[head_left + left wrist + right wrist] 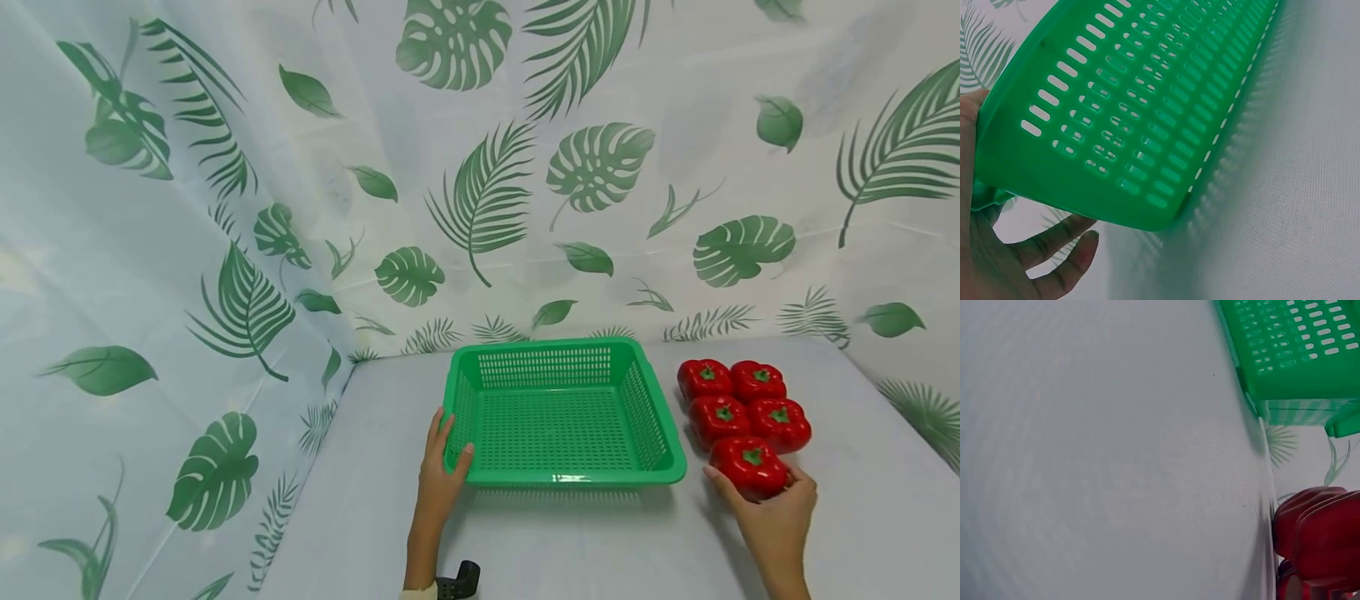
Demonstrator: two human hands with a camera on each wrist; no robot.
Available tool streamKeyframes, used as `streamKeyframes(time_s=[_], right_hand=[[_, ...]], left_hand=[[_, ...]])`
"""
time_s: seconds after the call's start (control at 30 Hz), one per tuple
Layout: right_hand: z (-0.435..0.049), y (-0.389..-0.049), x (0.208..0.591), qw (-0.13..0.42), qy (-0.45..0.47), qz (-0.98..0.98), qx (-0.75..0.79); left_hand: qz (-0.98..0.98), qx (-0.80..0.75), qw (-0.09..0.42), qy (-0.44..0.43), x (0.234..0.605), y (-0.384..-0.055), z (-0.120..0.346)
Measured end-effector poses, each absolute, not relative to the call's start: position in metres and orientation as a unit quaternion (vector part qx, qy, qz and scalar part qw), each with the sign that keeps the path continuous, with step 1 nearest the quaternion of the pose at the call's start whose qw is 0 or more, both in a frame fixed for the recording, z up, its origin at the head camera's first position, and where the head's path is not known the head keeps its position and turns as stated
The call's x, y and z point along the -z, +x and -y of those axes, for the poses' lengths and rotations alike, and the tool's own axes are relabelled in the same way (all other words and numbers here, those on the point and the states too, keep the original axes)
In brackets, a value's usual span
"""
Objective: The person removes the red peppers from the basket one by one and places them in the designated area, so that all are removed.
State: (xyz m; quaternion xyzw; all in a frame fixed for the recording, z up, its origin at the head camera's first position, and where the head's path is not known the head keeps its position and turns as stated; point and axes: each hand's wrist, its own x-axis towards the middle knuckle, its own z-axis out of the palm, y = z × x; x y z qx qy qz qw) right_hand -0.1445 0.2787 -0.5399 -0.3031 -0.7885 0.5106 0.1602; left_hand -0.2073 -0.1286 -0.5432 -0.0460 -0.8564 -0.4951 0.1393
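Observation:
A green plastic basket [551,429] with slotted walls stands on the table with nothing inside it. My left hand [442,483] holds its front left corner, thumb over the rim. In the left wrist view, the fingers [1072,265] of that hand reach out past the corner beside the slotted wall. To the right of the basket, my right hand [776,517] grips the nearest red bell pepper [738,467] between thumb and fingers. Several more red bell peppers [720,417] sit in two columns just behind it, green stems up. In the right wrist view, red peppers [1329,540] fill the lower right corner.
White cloth covers the table [570,550]. A white curtain [510,292] with green leaf prints hangs behind the table and along its left side. A black band [459,581] is around the left wrist.

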Motion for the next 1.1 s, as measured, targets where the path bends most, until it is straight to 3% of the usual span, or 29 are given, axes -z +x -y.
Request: streamKeyframes(time_s=[0.33,1.1], right_hand=[[-0.278,-0.15,0.543,0.089,-0.312,0.816,-0.478],[-0.282,-0.153,0.542,0.073,-0.281,0.836,-0.466]], left_hand=[[0.852,0.5,0.148,-0.054,0.544,-0.207,0.129],[0.848,0.505,0.148,-0.055,0.543,-0.207,0.129]])
